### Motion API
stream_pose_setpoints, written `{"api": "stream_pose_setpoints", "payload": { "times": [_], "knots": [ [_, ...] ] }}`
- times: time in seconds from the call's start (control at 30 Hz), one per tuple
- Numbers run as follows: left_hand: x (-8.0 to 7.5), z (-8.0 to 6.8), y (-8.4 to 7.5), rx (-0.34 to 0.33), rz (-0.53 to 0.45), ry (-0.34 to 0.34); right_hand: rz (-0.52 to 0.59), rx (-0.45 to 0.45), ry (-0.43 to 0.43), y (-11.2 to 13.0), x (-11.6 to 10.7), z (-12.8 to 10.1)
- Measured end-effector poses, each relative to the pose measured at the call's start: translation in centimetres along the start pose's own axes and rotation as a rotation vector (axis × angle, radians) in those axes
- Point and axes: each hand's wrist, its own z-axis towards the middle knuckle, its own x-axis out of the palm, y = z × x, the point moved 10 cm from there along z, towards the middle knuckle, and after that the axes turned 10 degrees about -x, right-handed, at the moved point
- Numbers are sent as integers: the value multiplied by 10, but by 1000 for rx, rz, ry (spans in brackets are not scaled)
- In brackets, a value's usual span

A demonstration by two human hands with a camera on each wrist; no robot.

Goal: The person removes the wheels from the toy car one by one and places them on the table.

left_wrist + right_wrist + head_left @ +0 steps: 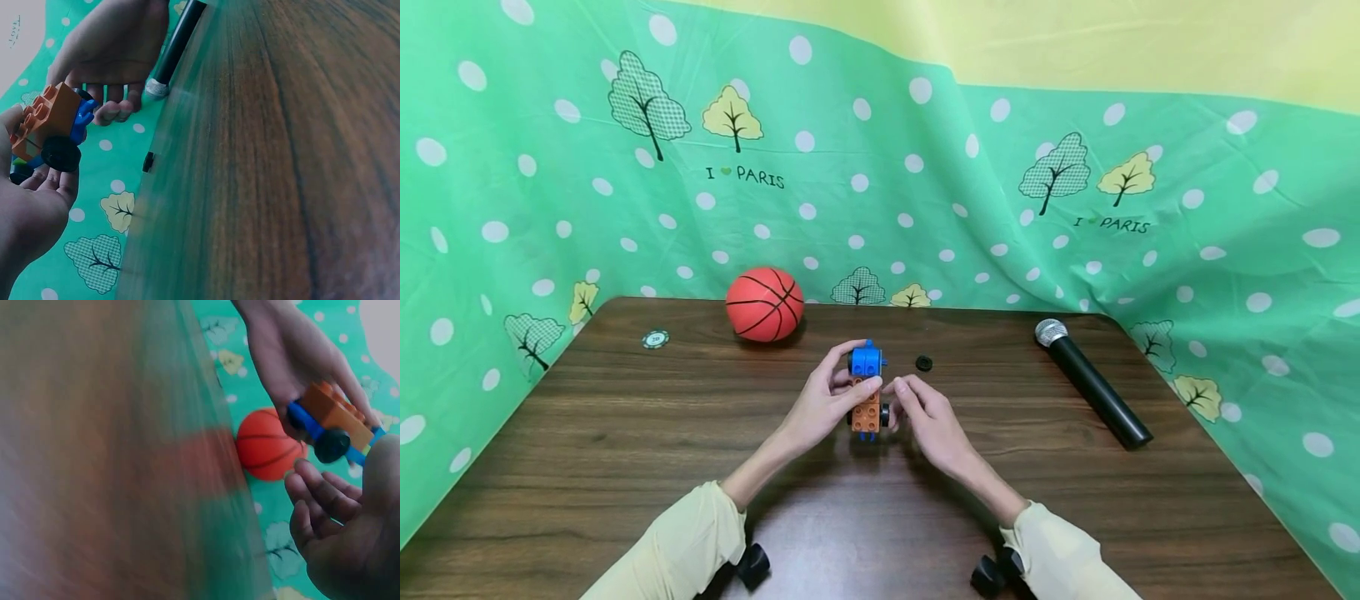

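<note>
A small toy car [867, 402] of orange and blue bricks with black wheels is held just above the wooden table [625, 442]. My left hand [833, 398] grips it from the left, thumb and fingers curled round the body; the left wrist view shows the toy car [51, 119] against my left hand [34, 200]. My right hand [925, 417] sits close on the car's right side with relaxed fingers, its tips near a wheel and holding nothing. In the right wrist view my right hand [334, 519] lies just below the toy car [334, 422].
An orange toy basketball [765, 304] rests at the table's back edge, a green chip [655, 339] to its left. A loose black wheel [923, 363] lies behind the car. A black microphone [1093, 383] lies at the right. Green patterned cloth surrounds the table.
</note>
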Motion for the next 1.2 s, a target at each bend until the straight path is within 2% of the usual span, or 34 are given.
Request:
{"api": "stream_pose_setpoints", "payload": {
  "times": [0.13,0.4,0.63,0.9,1.2],
  "knots": [
    [-1,0,-1,-4,-18,-12,122,64,21,-3,12,-8],
    [-3,1,1,-52,-19,-59,218,92,29,-5,25,-13],
    [-2,1,3,-57,22,-57,255,114,-67,-8,23,-13],
    [3,0,-2,-9,106,-23,285,119,-170,-9,16,-13],
    [-3,2,3,-30,134,-87,248,137,-184,-6,17,-13]
  ]
}}
